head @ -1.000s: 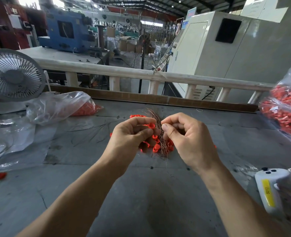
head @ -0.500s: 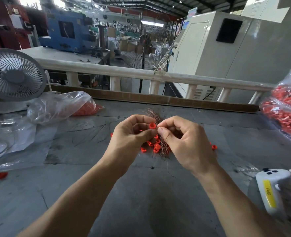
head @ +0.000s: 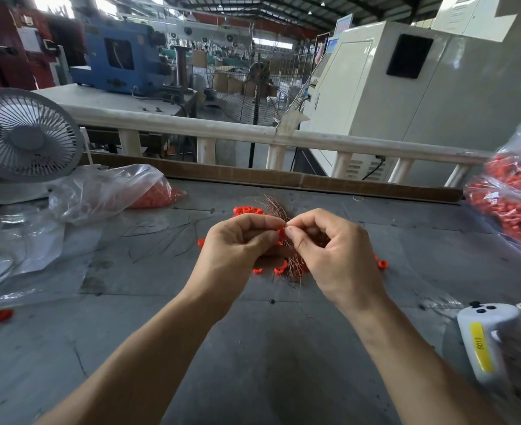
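Over the middle of the grey table (head: 253,348), my left hand (head: 237,243) pinches a small red plastic ring (head: 281,233) between thumb and forefinger. My right hand (head: 329,253) meets it fingertip to fingertip and pinches a thin copper wire at the ring. Below and behind the hands lies a bundle of copper wires (head: 293,268), with several loose red rings (head: 247,210) scattered around it. My fingers hide most of the held ring.
A clear bag with red rings (head: 112,191) lies at the left, beside a white desk fan (head: 23,139). A full bag of red parts (head: 513,197) sits at the right edge. A white controller (head: 480,335) lies front right. One stray ring (head: 2,315) lies far left.
My hands have come together until the fingertips touch at the red ring. The ring has risen slightly above the wire bundle.
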Demonstrator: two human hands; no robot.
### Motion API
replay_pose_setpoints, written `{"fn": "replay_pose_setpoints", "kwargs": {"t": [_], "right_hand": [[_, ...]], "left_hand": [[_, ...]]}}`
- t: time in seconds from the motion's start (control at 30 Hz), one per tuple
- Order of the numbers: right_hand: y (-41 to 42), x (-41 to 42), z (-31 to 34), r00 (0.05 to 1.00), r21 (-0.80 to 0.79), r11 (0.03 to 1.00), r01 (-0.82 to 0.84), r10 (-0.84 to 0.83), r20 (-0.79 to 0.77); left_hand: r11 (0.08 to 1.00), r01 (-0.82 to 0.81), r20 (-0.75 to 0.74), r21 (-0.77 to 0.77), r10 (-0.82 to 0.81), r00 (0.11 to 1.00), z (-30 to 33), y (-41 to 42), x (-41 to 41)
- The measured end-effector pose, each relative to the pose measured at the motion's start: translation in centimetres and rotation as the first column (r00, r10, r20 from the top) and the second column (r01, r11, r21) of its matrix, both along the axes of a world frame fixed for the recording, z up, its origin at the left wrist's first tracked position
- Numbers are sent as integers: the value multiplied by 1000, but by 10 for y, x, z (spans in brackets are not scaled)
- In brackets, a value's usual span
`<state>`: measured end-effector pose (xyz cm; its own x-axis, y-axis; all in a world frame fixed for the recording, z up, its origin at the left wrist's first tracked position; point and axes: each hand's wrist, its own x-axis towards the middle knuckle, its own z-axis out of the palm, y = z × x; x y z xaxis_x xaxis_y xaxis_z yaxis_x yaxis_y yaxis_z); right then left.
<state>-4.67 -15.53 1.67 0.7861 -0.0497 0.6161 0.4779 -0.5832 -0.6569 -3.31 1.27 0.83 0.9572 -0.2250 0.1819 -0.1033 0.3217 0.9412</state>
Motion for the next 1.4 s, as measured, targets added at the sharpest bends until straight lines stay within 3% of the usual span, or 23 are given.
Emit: {"fn": "replay_pose_setpoints", "kwargs": {"t": [0.23,0.43,0.7,1.4], "right_hand": [[1,-1,0,1000,9,1000,-17,17,-20],[8,-2,-1,999,59,998,-18,20,-42],[9,-5,1,998,63,997,-43,45,-41],[9,-10,8,997,-125,989,74,-70,34]], "left_hand": [[999,-20,-31,-29,19,999,-1,-3,2],[988,-45,-51,-147,38,998,2,-1,2],[993,-56,-40,-100,52,998,3,0,-1],[991,-129,108,25,126,986,5,-3,-4]]}}
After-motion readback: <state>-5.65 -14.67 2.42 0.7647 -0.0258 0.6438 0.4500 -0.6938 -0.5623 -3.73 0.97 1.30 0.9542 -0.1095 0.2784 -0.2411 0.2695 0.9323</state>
